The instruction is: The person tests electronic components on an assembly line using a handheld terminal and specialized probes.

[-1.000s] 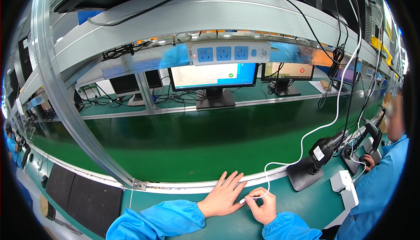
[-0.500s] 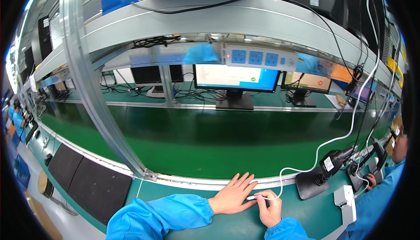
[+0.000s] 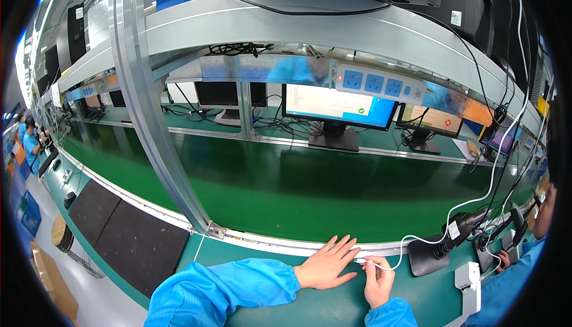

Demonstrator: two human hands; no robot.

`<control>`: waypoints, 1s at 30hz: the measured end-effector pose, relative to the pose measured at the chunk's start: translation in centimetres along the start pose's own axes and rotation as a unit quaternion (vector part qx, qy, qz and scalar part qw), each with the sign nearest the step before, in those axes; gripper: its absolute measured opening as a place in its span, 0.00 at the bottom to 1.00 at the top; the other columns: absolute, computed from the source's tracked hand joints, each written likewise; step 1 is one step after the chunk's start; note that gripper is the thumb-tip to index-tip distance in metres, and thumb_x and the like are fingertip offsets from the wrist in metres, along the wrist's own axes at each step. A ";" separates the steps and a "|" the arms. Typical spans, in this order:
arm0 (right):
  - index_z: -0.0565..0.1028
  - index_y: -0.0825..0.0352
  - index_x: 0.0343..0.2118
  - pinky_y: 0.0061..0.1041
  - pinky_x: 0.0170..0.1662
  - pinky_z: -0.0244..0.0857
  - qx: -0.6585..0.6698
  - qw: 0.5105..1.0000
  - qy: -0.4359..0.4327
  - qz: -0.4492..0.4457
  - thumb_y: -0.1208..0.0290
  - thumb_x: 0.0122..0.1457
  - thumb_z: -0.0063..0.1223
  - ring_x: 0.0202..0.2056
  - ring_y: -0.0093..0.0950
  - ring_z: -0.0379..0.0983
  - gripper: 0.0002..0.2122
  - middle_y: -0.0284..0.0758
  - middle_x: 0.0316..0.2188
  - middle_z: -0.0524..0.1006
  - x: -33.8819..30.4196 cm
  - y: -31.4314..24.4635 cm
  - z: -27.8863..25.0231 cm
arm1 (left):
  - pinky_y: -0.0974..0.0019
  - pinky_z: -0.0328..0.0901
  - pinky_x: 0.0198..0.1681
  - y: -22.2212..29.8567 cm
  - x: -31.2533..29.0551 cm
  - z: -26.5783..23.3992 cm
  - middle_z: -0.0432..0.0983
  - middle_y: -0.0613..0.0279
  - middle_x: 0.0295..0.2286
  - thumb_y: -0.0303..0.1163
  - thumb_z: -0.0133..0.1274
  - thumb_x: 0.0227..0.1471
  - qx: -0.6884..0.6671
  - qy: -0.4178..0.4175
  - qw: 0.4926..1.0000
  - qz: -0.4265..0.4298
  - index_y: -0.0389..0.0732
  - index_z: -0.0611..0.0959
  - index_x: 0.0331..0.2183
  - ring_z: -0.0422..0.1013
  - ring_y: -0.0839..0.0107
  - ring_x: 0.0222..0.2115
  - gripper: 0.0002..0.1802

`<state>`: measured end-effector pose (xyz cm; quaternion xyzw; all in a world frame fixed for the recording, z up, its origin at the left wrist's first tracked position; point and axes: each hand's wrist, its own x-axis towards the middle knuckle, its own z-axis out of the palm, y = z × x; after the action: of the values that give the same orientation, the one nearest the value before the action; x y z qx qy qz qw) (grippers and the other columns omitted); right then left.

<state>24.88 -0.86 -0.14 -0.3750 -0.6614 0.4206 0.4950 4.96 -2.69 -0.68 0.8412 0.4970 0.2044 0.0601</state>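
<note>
My left hand [image 3: 326,266] lies flat with fingers spread, at the front rail of the bench. It holds nothing, and its fingertips rest at the rail's edge. Beside it, my right hand [image 3: 378,284] pinches the plug end of a white cable [image 3: 419,237] between thumb and fingers. The small white connector [image 3: 360,261] points left, close to the left hand's fingers. From the right hand the cable loops up and runs off to the upper right. Both hands are over the green bench top [image 3: 268,312].
A black scanner on a stand [image 3: 454,237] stands right of my hands, with a white adapter box [image 3: 468,276] nearer. Black mats [image 3: 140,246] lie at left. A metal post [image 3: 149,100] rises ahead; beyond the green belt [image 3: 286,190] stand monitors [image 3: 333,106]. A co-worker's blue sleeve [image 3: 506,291] is at right.
The view has shifted, so the scene sits further right and slightly lower. My right hand with the connector has moved a little away from the left thumb, up toward its fingertips. The left hand stays flat.
</note>
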 end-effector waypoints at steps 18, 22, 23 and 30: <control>0.71 0.70 0.58 0.27 0.49 0.72 0.145 0.986 0.011 0.077 0.74 0.70 0.51 0.44 0.26 0.77 0.15 0.40 0.49 0.80 1.2 -0.1 -0.4 | 0.36 0.43 0.72 -0.4 0.3 -0.9 0.52 0.36 0.68 0.54 0.47 0.66 0.013 -0.013 1.000 0.003 0.43 0.66 0.68 0.48 0.37 0.70 0.37; 0.73 0.70 0.54 0.27 0.48 0.71 0.131 0.989 0.020 0.069 0.73 0.71 0.50 0.43 0.26 0.77 0.12 0.39 0.47 0.80 0.6 -0.6 -0.8 | 0.36 0.43 0.72 0.3 0.5 -0.8 0.51 0.36 0.69 0.55 0.47 0.67 0.015 -0.026 0.999 0.012 0.45 0.65 0.69 0.48 0.38 0.70 0.37; 0.74 0.70 0.52 0.27 0.48 0.70 0.122 0.990 0.020 0.064 0.72 0.71 0.49 0.42 0.25 0.76 0.11 0.39 0.45 0.80 0.5 -0.6 -0.8 | 0.36 0.43 0.72 0.4 0.6 -0.9 0.51 0.36 0.69 0.54 0.47 0.67 0.015 -0.026 0.999 0.012 0.45 0.65 0.69 0.48 0.38 0.70 0.37; 0.75 0.69 0.46 0.24 0.47 0.69 0.126 0.988 0.039 0.077 0.70 0.72 0.51 0.41 0.22 0.76 0.08 0.35 0.40 0.82 0.5 0.0 -0.9 | 0.36 0.43 0.72 0.4 0.4 -0.9 0.50 0.37 0.69 0.55 0.46 0.67 0.018 -0.026 0.999 0.015 0.44 0.67 0.68 0.47 0.38 0.70 0.37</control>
<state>25.68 -0.24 0.12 -0.3758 -0.5526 0.5226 0.5294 5.09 -2.61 0.36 0.8547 0.4859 0.1744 0.0548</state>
